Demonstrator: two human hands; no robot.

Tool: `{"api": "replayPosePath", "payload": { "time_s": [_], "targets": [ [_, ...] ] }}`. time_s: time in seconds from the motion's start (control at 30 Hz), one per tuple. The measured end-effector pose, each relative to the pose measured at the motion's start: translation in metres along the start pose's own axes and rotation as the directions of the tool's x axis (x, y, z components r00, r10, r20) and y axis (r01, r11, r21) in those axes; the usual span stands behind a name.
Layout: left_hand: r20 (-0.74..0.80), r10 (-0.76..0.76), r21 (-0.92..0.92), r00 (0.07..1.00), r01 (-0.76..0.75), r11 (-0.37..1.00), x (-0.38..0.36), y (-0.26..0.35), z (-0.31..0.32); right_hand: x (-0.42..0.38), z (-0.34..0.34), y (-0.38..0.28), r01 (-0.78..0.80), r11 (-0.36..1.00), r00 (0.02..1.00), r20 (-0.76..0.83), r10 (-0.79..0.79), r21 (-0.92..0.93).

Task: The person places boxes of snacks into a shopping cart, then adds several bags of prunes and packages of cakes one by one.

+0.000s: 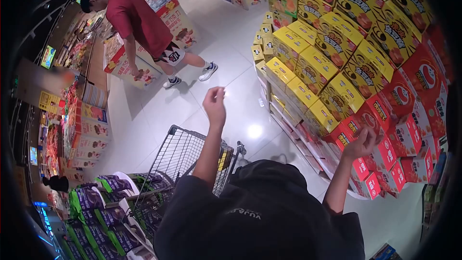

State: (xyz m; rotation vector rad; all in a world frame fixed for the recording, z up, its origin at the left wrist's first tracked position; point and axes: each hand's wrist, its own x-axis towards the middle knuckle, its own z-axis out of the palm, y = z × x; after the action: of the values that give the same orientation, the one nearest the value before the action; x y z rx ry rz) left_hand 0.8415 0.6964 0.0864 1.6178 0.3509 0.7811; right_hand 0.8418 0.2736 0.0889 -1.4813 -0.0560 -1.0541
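My left hand [215,105] is raised over the pale tiled floor, fingers loosely bent with a gap at the thumb and nothing visible in them. Below it, a wire shopping cart [179,153] stands partly behind my left forearm. Inside the cart's near side shows a yellow and dark package [224,160], mostly hidden. My right hand [360,144] overlaps the stacked red gift boxes [385,151] in this view, its fingers half curled and apart, holding none of them. Yellow snack boxes [327,70] are piled just above the red ones on the same display.
A person in a red shirt [137,21] stands ahead left, leaning over a display bin [130,65]. Purple and green bags [98,202] fill a rack at lower left. Shelves of packaged goods [82,120] line the left. Glossy floor [231,79] lies between the displays.
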Motion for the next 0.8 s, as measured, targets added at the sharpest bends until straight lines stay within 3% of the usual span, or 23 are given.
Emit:
{"api": "replayPosePath", "payload": {
  "time_s": [0.07, 0.1, 0.17, 0.23, 0.27, 0.3, 0.33, 0.37, 0.43, 0.47, 0.53, 0.57, 0.63, 0.67, 0.7, 0.77, 0.8],
  "targets": [
    [-0.367, -0.113, 0.049, 0.923, 0.141, 0.989, -0.021, -0.048, -0.096, -0.05, 0.007, -0.006, -0.18, 0.984, 0.963, 0.204, 0.177, -0.006],
    [-0.483, -0.098, 0.155, 0.87, 0.195, 0.968, -0.036, -0.06, -0.135, -0.079, 0.006, 0.007, -0.201, 0.973, 0.914, 0.336, 0.227, -0.112],
    [-0.604, -0.08, 0.31, 0.793, 0.326, 0.893, -0.07, -0.097, -0.2, -0.134, 0.006, 0.03, -0.278, 0.918, 0.777, 0.495, 0.388, -0.284],
    [-0.62, -0.218, 0.405, 0.754, 0.545, 0.734, -0.108, -0.162, -0.256, -0.185, 0.001, 0.041, -0.411, 0.817, 0.608, 0.545, 0.577, -0.406],
    [-0.573, -0.278, 0.494, 0.771, 0.596, 0.633, -0.128, -0.194, -0.275, -0.205, -0.007, 0.048, -0.464, 0.759, 0.517, 0.556, 0.651, -0.457],
    [-0.466, -0.257, 0.648, 0.847, 0.524, 0.553, -0.15, -0.234, -0.291, -0.227, -0.021, 0.056, -0.464, 0.751, 0.488, 0.572, 0.659, -0.47],
    [-0.372, -0.466, 0.601, 0.803, 0.591, 0.539, -0.16, -0.228, -0.285, -0.243, -0.032, 0.063, -0.463, 0.741, 0.461, 0.582, 0.67, -0.486],
    [-0.241, -0.62, 0.636, 0.747, 0.604, 0.48, -0.179, -0.273, -0.299, -0.245, -0.036, 0.061, -0.461, 0.743, 0.478, 0.569, 0.669, -0.486],
    [-0.081, -0.623, 0.812, 0.778, 0.414, 0.411, -0.208, -0.308, -0.297, -0.25, -0.054, 0.043, -0.298, 0.658, 0.343, 0.565, 0.75, -0.692],
    [-0.039, -0.639, 0.821, 0.768, 0.389, 0.418, -0.216, -0.327, -0.299, -0.256, -0.067, 0.048, -0.256, 0.65, 0.346, 0.56, 0.753, -0.715],
    [0.055, -0.773, 0.775, 0.631, 0.461, 0.432, -0.237, -0.36, -0.292, -0.25, -0.068, 0.029, -0.169, 0.566, 0.335, 0.494, 0.803, -0.807],
    [0.103, -0.788, 0.777, 0.607, 0.446, 0.445, -0.242, -0.365, -0.289, -0.247, -0.072, 0.02, -0.128, 0.551, 0.345, 0.484, 0.804, -0.825],
    [0.268, -0.866, 0.68, 0.423, 0.554, 0.481, -0.24, -0.368, -0.283, -0.253, -0.082, 0.018, -0.069, 0.571, 0.415, 0.498, 0.762, -0.818],
    [0.344, -0.832, 0.532, 0.435, 0.64, 0.554, -0.242, -0.36, -0.278, -0.256, -0.084, 0.015, -0.099, 0.545, 0.411, 0.465, 0.784, -0.832],
    [0.376, -0.824, 0.524, 0.424, 0.636, 0.567, -0.244, -0.356, -0.275, -0.257, -0.082, 0.006, -0.105, 0.487, 0.405, 0.41, 0.817, -0.867],
    [0.255, -0.86, 0.334, 0.442, 0.795, 0.507, -0.252, -0.356, -0.279, -0.268, -0.085, -0.003, -0.111, 0.452, 0.386, 0.381, 0.84, -0.885],
    [0.277, -0.855, 0.338, 0.438, 0.789, 0.513, -0.256, -0.363, -0.284, -0.274, -0.083, -0.011, -0.122, 0.453, 0.364, 0.385, 0.848, -0.883]
  ]
}}
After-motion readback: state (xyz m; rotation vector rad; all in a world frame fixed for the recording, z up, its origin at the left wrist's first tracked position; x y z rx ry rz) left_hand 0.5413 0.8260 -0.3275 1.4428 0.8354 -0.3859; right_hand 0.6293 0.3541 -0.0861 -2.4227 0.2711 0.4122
